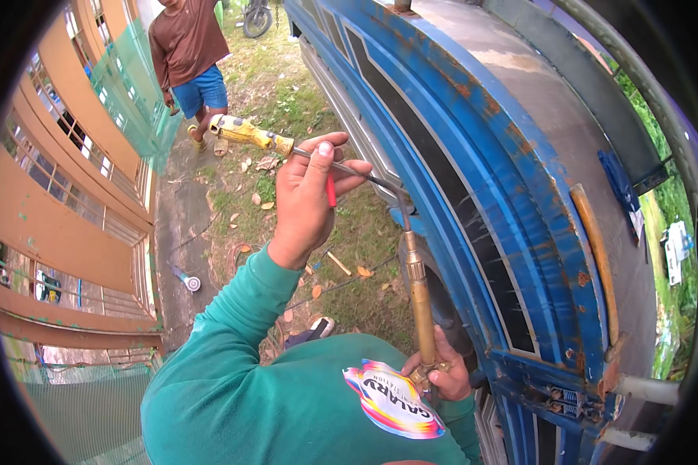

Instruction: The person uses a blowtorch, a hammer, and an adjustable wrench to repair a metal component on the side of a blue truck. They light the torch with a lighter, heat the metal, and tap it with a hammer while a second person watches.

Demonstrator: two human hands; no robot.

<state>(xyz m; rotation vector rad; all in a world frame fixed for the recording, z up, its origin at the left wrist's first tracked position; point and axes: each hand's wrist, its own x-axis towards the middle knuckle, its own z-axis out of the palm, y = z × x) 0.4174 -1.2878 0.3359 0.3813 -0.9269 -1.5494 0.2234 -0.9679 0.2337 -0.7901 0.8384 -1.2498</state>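
Note:
My left hand pinches the shaft of a screwdriver with a worn yellow handle, which points to the upper left. A slim red object also sticks out from between its fingers; its kind is unclear. My right hand is closed around the valve end of a brass gas torch. The torch's thin bent neck curves up and left, its tip meeting or nearly meeting the screwdriver's shaft by my left fingers. No flame shows.
Close on the right is a blue vehicle body panel with rust patches and a wooden handle on top. An angle grinder lies on the ground, left. A tan fence lines that side. Another person stands ahead.

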